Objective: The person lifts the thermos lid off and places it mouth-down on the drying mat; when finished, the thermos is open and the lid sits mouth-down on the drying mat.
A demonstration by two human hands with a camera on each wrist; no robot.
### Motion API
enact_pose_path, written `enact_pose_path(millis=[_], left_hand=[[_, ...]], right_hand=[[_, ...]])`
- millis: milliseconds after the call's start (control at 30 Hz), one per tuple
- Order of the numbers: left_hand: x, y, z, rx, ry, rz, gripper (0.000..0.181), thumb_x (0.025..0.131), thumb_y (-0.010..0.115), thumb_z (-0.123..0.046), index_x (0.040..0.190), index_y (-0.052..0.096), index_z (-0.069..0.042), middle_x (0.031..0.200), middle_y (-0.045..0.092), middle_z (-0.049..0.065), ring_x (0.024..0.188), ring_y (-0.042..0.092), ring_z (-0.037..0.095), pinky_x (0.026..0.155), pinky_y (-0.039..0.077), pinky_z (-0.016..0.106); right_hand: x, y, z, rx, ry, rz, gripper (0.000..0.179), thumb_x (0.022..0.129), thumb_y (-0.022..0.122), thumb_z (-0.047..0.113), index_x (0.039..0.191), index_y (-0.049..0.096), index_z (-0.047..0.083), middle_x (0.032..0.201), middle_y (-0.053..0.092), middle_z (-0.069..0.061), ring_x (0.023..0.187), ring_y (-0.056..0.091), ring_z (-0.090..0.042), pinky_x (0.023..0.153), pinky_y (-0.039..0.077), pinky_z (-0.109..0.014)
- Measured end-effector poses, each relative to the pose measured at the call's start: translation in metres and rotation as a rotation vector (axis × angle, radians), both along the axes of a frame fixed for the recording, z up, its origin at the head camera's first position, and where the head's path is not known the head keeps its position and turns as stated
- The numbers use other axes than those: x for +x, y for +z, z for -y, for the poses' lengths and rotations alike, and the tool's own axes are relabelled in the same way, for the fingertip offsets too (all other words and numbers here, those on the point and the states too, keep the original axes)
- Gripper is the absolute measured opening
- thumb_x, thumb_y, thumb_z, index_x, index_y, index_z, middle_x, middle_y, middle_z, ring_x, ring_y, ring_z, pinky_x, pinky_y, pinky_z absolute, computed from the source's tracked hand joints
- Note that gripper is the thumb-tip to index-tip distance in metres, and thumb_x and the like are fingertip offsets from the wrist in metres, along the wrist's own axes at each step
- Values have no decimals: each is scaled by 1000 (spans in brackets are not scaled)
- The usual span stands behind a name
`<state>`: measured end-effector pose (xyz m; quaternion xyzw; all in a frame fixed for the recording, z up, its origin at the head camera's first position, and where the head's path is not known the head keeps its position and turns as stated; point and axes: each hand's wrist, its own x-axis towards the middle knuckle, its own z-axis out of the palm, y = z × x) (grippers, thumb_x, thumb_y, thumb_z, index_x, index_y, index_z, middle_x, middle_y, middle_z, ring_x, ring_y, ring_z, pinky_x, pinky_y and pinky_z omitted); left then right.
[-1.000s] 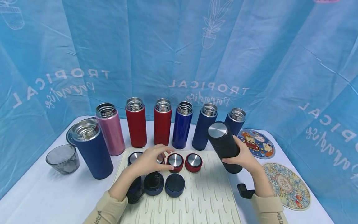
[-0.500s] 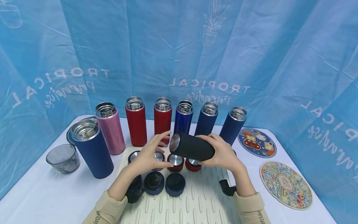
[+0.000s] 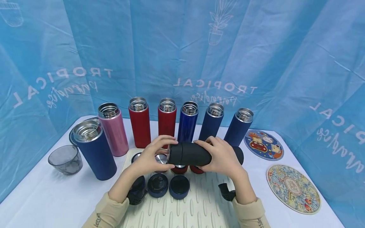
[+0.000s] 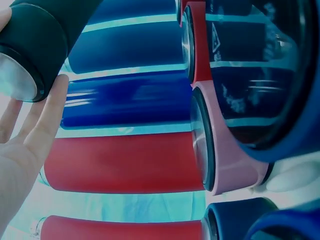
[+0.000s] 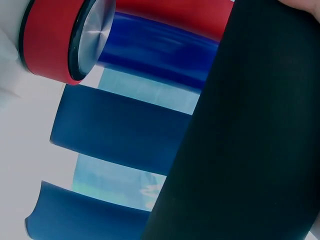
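A black thermos (image 3: 196,154) lies sideways in the air above the mat, its capped end toward the left. My right hand (image 3: 222,155) grips its body, fingers over the top and thumb underneath. At the other end my left hand (image 3: 151,156) holds the black lid (image 3: 175,154) between fingers and thumb. In the left wrist view, the lid's round steel top (image 4: 17,77) faces the palm and my fingers lie along its side. The dark thermos body (image 5: 240,130) fills much of the right wrist view. Below it, red lids (image 3: 179,170) are partly hidden.
A cream ribbed mat (image 3: 196,202) carries several loose lids, including a dark blue lid (image 3: 179,186). Open thermoses stand behind: pink (image 3: 114,136), red (image 3: 139,128), blue (image 3: 187,126) and navy (image 3: 95,156). A grey glass bowl (image 3: 66,160) is left; round coasters (image 3: 293,189) lie right.
My right hand has brought the black thermos left from the mat's right side and tipped it from near upright to level. My left hand, earlier apart from it, now holds its lid end.
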<state>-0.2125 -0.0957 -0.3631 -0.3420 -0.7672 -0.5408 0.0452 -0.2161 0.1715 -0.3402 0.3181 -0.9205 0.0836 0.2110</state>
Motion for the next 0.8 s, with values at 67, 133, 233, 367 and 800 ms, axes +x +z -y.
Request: enact_pose_path(millis=[67, 133, 233, 367, 800], left_hand=[[0, 0, 0, -9, 3, -2, 65, 68, 80, -5, 125, 52, -15, 132, 41, 7, 119, 44, 28, 87, 50, 42], [-1, -1, 0, -12, 13, -6, 62, 67, 80, -6, 123, 54, -15, 129, 44, 7, 117, 45, 28, 87, 50, 41], [-1, -2, -1, 11, 27, -10, 61, 65, 81, -4, 119, 56, -14, 126, 47, 7, 116, 47, 28, 86, 50, 40], [-1, -3, -1, 58, 39, -13, 60, 63, 82, -2, 117, 59, -12, 124, 50, 9, 114, 49, 28, 84, 52, 37], [0, -3, -1, 111, 92, 60, 61, 61, 84, -4, 117, 61, -14, 120, 52, 6, 102, 54, 28, 78, 53, 38]], right_hand=[[1, 1, 0, 14, -2, -24, 79, 52, 85, 43, 125, 57, 29, 95, 55, 1, 84, 54, -18, 73, 48, -36], [2, 2, 1, 29, -1, -53, 79, 52, 85, 43, 124, 57, 29, 94, 55, 1, 83, 54, -18, 73, 47, -36], [4, 3, 2, 47, 2, -99, 79, 51, 85, 41, 124, 57, 28, 93, 55, 0, 82, 54, -19, 73, 47, -36], [5, 4, 3, 64, -1, -146, 81, 49, 87, 40, 124, 57, 28, 94, 55, -2, 82, 54, -21, 73, 47, -37], [7, 4, 5, 66, 0, -225, 83, 48, 88, 43, 123, 57, 28, 98, 57, -5, 84, 54, -25, 74, 47, -38]])
